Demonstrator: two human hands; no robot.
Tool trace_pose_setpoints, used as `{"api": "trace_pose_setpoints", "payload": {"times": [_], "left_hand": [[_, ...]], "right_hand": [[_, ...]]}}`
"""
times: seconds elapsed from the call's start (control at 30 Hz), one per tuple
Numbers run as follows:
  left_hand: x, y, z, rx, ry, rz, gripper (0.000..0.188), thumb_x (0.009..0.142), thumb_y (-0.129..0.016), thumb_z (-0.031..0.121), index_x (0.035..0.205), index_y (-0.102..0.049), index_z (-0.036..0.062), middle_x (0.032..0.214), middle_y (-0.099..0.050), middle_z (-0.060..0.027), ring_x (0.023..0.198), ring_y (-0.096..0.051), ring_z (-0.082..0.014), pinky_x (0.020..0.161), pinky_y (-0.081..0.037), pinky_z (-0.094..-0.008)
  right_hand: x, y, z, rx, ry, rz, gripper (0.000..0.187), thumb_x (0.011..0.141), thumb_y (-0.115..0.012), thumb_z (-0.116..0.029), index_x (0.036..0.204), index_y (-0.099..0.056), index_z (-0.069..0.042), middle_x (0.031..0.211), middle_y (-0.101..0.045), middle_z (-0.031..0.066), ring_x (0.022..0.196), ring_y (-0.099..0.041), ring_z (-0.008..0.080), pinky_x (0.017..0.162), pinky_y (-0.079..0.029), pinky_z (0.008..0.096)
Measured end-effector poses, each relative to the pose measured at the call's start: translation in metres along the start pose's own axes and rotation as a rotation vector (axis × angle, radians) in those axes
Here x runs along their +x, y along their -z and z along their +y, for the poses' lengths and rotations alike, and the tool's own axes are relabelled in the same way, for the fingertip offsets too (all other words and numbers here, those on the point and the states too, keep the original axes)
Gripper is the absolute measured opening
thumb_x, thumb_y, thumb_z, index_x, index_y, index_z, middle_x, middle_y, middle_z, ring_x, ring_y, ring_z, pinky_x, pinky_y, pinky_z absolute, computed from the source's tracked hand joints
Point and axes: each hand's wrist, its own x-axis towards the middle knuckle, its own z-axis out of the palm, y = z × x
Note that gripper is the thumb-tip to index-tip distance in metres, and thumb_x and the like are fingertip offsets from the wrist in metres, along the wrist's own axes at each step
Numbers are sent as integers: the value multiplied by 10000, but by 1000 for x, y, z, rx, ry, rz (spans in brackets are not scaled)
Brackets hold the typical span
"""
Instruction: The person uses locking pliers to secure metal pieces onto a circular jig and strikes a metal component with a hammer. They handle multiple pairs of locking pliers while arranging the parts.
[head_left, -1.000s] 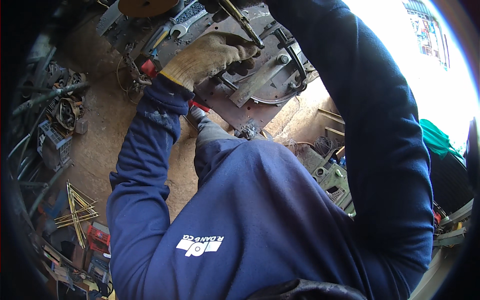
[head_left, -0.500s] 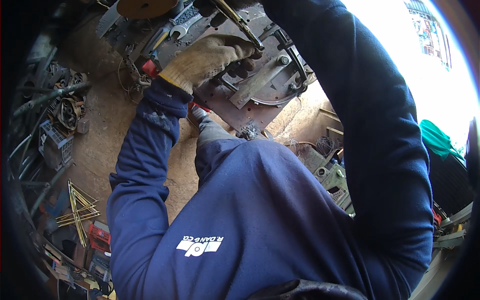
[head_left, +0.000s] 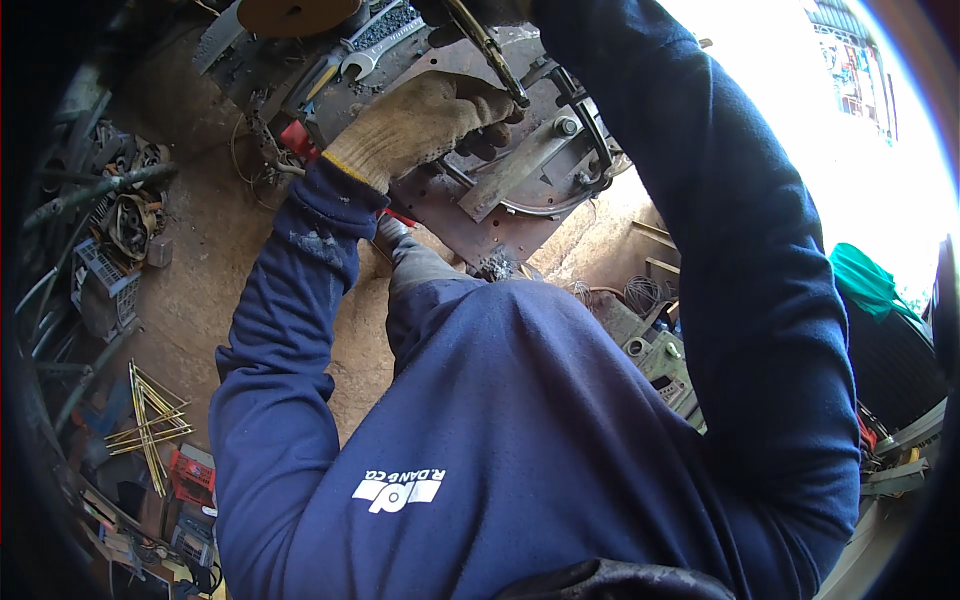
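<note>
My left hand [head_left: 440, 115], in a knitted work glove with a dark grip side, is closed with its fingers curled. Its fingertips are at the lower end of a brass-coloured metal rod [head_left: 488, 48], but what they grip is hidden. At the top edge my right hand [head_left: 505, 10], dark-gloved and partly cut off, is closed around that rod. Beneath both hands lies a dark metal plate [head_left: 446, 213] with holes. A flat steel bar [head_left: 515, 170] with a bolt [head_left: 566, 126] sits on it, beside a curved metal strip [head_left: 553, 207] and dark bars.
An open-ended spanner [head_left: 375, 58] and a brown disc [head_left: 295, 14] are at the upper left. Crossed brass-coloured rods [head_left: 148, 425] lie on the floor near a red crate [head_left: 192, 474]. Scrap metal [head_left: 130, 225] lines the left. A greenish machine [head_left: 650, 360] stands to the right.
The view has shifted slightly. Both hands remain at the rod, with the left hand's fingers still curled near its lower end.
</note>
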Motion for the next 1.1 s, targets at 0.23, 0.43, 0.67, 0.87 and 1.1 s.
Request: {"api": "trace_pose_setpoints", "payload": {"times": [0.23,0.43,0.67,0.87,1.1], "left_hand": [[-9,-1,9,59,-20,21,381,1047,-543,289,1230,-696,-8,1065,-762,-116,950,-724,-181,875,-570,-312],[-9,-5,4,242,-135,78,384,1064,-518,318,1197,-703,9,1055,-757,-131,912,-737,-190,854,-581,-320],[-9,-10,-9,597,-453,177,327,1096,-465,235,1184,-688,12,1026,-746,-120,857,-750,-198,763,-611,-308],[-11,-19,-10,489,-381,244,341,1098,-464,256,1155,-713,29,1002,-756,-106,846,-747,-186,749,-601,-308],[-11,-17,3,406,-286,177,401,1101,-462,328,1151,-710,18,996,-755,-118,853,-745,-191,772,-595,-320]], "right_hand": [[4,-18,18,-175,37,98,174,799,-765,-184,852,-656,-59,707,-648,147,735,-693,362,650,-532,455],[-1,-16,5,-171,-78,179,128,913,-609,-145,897,-685,-43,748,-677,170,758,-709,359,659,-541,456],[-6,0,-18,-145,-306,64,198,954,-557,-143,992,-724,-44,794,-704,172,803,-728,335,687,-560,443],[1,4,-31,570,-627,128,226,978,-543,-173,1007,-726,-42,805,-701,175,796,-729,322,688,-562,452],[1,-11,2,-120,-203,85,187,911,-641,-220,903,-690,-40,805,-691,195,825,-712,378,710,-552,485]]}}
